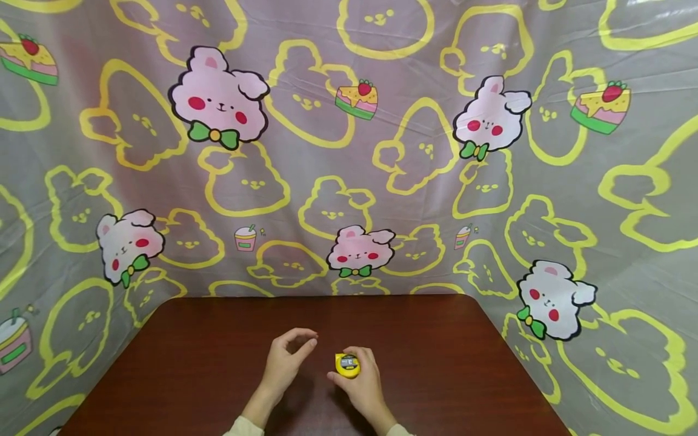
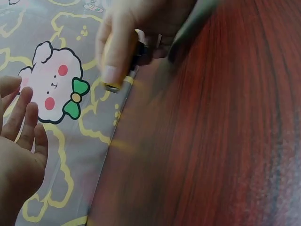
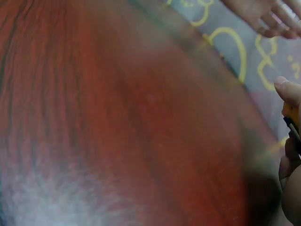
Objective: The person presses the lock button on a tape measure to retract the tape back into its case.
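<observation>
A yellow tape measure (image 1: 348, 365) with a grey and black label is gripped in my right hand (image 1: 364, 383), thumb on its near side and fingers round the far side. In the left wrist view the tape measure (image 2: 123, 59) is seen from its edge, held above the table. To its left, my left hand (image 1: 285, 361) is raised with loosely bent fingers and holds nothing; a gap separates it from the tape measure. The right wrist view catches only a sliver of the tape measure (image 3: 291, 113) at its right edge.
Beneath both hands lies a dark red-brown wood-grain table (image 1: 218, 351) with rounded far corners. A grey curtain (image 1: 305, 163) printed with rabbits, cakes and yellow outlines hangs behind the table and along both sides.
</observation>
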`<state>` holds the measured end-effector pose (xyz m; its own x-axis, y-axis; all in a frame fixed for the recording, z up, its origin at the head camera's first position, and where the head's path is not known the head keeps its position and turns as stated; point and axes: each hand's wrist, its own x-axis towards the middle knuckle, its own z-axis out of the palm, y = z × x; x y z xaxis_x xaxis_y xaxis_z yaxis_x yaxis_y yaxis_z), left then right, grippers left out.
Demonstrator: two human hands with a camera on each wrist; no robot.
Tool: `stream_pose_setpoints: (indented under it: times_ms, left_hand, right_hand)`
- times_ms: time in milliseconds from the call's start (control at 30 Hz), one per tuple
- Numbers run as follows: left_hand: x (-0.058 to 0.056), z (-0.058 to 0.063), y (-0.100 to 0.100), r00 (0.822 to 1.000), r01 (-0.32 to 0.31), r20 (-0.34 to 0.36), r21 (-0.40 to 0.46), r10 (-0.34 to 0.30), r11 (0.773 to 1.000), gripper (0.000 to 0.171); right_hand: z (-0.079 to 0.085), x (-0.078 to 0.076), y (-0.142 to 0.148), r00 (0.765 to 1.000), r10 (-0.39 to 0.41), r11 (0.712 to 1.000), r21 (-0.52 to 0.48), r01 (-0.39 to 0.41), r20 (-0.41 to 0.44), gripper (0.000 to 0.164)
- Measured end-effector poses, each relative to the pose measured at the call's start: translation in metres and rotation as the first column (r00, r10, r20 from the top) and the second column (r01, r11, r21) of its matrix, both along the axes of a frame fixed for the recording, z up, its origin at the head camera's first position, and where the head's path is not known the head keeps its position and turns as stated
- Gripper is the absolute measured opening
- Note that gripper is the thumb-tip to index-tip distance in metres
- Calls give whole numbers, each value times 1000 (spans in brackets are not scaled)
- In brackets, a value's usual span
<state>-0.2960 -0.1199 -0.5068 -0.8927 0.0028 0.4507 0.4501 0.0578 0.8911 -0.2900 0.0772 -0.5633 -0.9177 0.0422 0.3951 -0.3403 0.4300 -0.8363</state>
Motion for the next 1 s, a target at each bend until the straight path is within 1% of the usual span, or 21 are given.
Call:
stream_pose_setpoints:
  times_ms: [100, 233, 367, 533, 633, 733, 833, 1000]
  left_hand:
    - [0, -1, -1, 1000, -10, 2, -7, 10, 1000, 10]
    - [1, 0, 0, 999, -35, 12, -1, 35, 999, 10]
    - [3, 1, 1, 999, -38, 30, 10, 37, 999, 10]
    - [4, -2, 0, 998, -52, 44, 7, 52, 999, 10]
    - [4, -4, -1, 997, -61, 47, 10, 61, 998, 10]
    - [5, -6, -3, 996, -68, 56, 14, 68, 998, 10]
    - [4, -7, -4, 995, -76, 59, 19, 74, 997, 10]
    - [3, -6, -4, 996, -72, 48, 16, 71, 997, 10]
  right_hand:
    - [-8, -2, 1, 1000, -10, 1000, 21, 10, -1, 57]
    - [-12, -2, 1, 999, -33, 998, 60, 35, -30, 57]
    - [-17, -3, 0, 991, -88, 987, 126, 100, -99, 56]
    - [-25, -4, -3, 977, -130, 966, 200, 162, -167, 57]
    - [-26, -3, -5, 976, -132, 951, 255, 174, -174, 56]
    - [-26, -1, -7, 978, -137, 939, 292, 179, -159, 54]
    - [-25, 0, -8, 976, -143, 935, 300, 187, -161, 54]
    - [-25, -1, -7, 965, -161, 924, 311, 221, -208, 55]
